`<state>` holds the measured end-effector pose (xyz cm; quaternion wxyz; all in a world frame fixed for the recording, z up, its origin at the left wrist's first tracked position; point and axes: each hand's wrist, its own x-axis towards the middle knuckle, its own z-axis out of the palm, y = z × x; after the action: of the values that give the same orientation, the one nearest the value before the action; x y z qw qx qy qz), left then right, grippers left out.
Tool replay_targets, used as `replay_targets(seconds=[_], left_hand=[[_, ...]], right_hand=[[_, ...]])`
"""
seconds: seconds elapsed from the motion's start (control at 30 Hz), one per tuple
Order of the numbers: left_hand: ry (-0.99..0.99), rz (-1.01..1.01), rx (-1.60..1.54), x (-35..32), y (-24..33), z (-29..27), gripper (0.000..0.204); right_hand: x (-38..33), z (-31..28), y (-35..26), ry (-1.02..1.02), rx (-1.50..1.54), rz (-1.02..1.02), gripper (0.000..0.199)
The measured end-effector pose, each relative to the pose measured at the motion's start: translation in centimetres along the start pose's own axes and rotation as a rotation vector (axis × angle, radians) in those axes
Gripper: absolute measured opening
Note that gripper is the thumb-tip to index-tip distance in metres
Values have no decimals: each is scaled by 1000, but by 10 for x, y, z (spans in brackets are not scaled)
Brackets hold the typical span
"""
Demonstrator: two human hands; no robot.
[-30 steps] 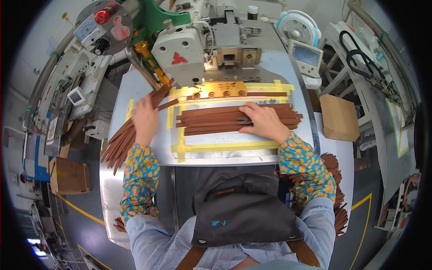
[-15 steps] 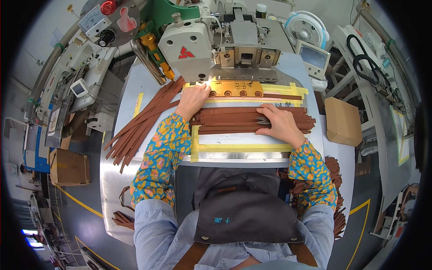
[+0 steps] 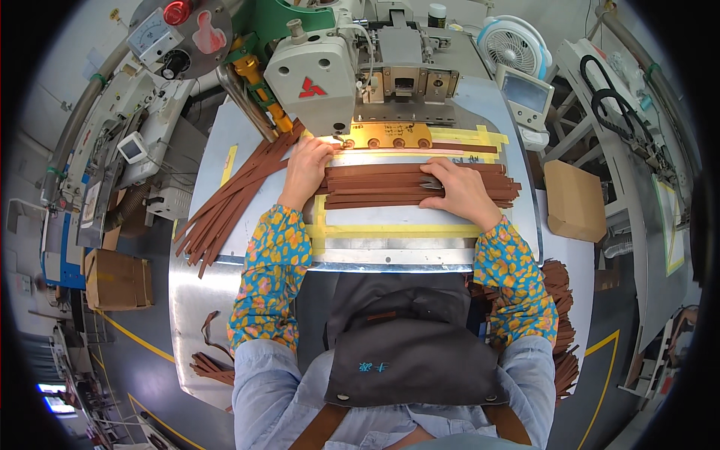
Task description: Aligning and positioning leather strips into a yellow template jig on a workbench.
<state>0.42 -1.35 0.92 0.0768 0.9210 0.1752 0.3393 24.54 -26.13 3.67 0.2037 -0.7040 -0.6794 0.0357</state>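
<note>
My left hand is beside the sewing machine head, fingers bent and fingertips pinched at the left end of a single brown strip. That strip runs along the near edge of a gold plate with several round notches. My right hand lies on a bundle of flat brown strips. It is closed around small metal snips, whose pointed tip sticks out to the left; the rest is hidden in the palm.
Another fan of brown strips lies to the left. Yellow tape marks the metal work plate. A control screen and a fan stand at the right back. More strips are piled at the near right.
My left hand has moved left and slightly toward me, uncovering the gold plate's left notch. My right hand stays on the bundle with the snips. The whole view has shifted slightly.
</note>
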Motion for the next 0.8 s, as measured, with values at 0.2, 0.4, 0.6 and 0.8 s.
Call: replay_targets(seconds=[0.2,0.4,0.6,0.8], left_hand=[[-5,-12,45,-2,4,4,3],[-1,-40,19,-4,2,4,2],[-33,-32,-3,-1,7,2,2],[-52,-35,-7,1,8,0,3]], right_hand=[[-3,-2,2,23,7,7,63],[-2,-2,1,19,-12,14,63],[-5,-2,4,19,-13,32,63],[-4,-3,3,19,18,18,63]])
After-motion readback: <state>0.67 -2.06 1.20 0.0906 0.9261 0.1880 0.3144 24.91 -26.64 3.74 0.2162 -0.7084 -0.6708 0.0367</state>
